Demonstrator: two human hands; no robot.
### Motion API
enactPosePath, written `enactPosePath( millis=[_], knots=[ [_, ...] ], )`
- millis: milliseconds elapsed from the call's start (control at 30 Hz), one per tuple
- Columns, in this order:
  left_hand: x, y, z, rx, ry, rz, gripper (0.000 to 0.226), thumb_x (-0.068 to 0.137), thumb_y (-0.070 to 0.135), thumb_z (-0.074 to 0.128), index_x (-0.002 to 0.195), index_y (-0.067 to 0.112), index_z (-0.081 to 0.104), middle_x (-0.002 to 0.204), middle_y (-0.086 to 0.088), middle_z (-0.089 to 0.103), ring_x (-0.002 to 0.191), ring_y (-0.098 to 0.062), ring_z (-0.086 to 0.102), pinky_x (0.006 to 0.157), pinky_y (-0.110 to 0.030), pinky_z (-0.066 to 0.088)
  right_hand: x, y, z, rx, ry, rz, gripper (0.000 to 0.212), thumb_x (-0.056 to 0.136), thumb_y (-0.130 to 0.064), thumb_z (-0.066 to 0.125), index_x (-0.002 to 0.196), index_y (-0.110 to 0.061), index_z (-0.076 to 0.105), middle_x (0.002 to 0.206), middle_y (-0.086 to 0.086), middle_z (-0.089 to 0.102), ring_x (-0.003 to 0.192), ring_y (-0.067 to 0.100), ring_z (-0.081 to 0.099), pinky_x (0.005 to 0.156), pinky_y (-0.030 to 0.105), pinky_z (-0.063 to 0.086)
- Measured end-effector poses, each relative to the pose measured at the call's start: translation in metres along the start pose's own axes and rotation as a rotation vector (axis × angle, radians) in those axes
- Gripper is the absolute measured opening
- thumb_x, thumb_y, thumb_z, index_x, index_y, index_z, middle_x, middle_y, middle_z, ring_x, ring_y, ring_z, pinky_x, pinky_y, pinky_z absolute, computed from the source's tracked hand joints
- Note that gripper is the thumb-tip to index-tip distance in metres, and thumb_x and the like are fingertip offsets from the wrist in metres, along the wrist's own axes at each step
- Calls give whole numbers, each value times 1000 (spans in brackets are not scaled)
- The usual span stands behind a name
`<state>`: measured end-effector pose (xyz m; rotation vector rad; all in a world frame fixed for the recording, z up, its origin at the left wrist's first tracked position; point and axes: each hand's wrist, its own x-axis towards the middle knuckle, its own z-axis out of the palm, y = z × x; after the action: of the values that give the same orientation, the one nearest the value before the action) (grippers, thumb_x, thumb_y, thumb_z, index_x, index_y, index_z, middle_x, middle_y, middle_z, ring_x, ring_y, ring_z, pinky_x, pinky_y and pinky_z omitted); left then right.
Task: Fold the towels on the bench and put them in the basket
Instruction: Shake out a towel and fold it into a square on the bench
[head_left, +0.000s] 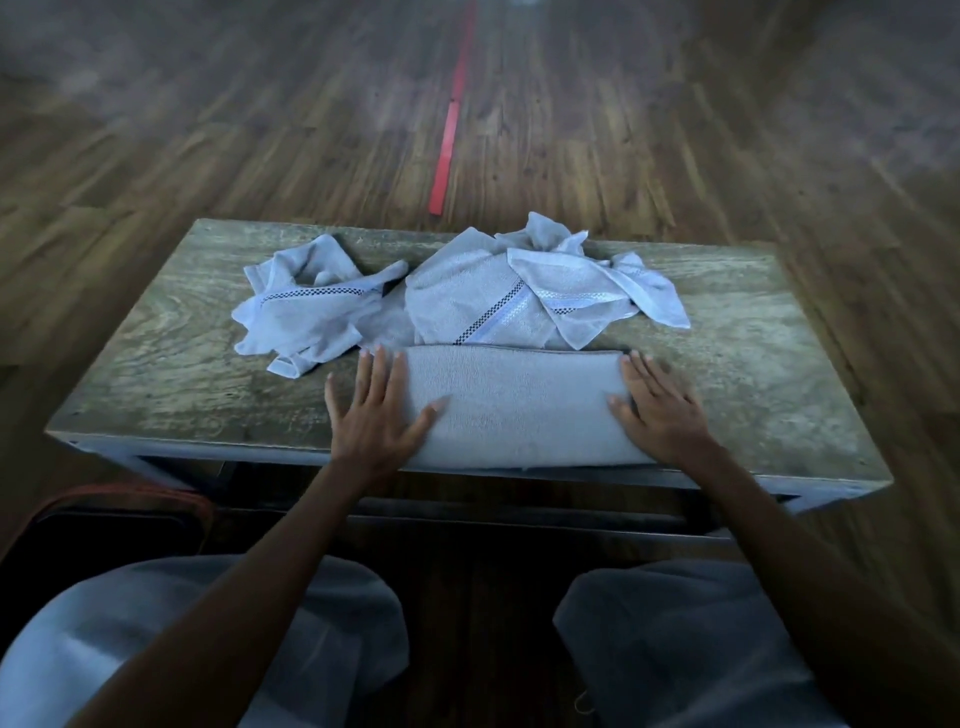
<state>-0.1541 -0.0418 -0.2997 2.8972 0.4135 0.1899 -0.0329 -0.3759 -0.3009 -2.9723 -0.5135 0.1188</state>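
A grey towel (519, 405), folded into a flat rectangle, lies at the near edge of the wooden bench (753, 374). My left hand (376, 410) rests flat on its left end with the fingers spread. My right hand (657, 410) presses flat on its right end. Behind it lie crumpled grey towels with checkered bands: one at the left (311, 306) and a heap in the middle (519, 291). A dark basket with an orange rim (119, 506) stands on the floor at my lower left, mostly hidden.
The bench stands on a dark wood floor with a red tape line (449, 140) running away from its far edge. My knees in grey trousers (208, 639) are below the bench's near edge.
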Motion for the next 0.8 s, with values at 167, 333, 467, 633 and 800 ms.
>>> enactPosePath(
  millis=[167,333,467,633,800],
  knots=[
    [-7,22,-9,-187,136,-16,73,84,59,27,140,14,38,155,-9,21,143,-25,15,107,-58,7,10,32,-25,119,-51,29,59,96,-53,25,145,-22,34,149,2,40,137,22,36,112,41,20],
    [-5,99,3,-303,222,187,45,81,49,45,111,20,63,120,-1,55,113,-17,44,90,-35,18,33,26,-39,96,-40,2,41,96,-42,40,130,-24,52,128,6,60,121,28,50,102,45,35],
    [0,165,18,-331,45,284,41,79,55,50,104,25,64,109,5,59,108,-17,51,85,-32,18,46,28,-41,61,-102,-16,45,97,-44,38,136,-24,46,136,9,49,128,30,39,103,47,34],
    [-6,201,45,-245,5,397,67,62,75,50,104,24,66,104,5,62,101,-22,55,83,-35,22,56,23,-36,21,-165,-87,46,98,-45,35,140,-27,40,145,13,31,133,33,27,106,49,29],
    [-7,211,50,-217,84,532,57,55,72,61,89,27,68,89,6,60,86,-21,57,74,-34,27,59,22,-36,37,-175,-94,41,96,-43,42,132,-25,47,141,14,33,130,32,29,105,49,30]
  ],
)
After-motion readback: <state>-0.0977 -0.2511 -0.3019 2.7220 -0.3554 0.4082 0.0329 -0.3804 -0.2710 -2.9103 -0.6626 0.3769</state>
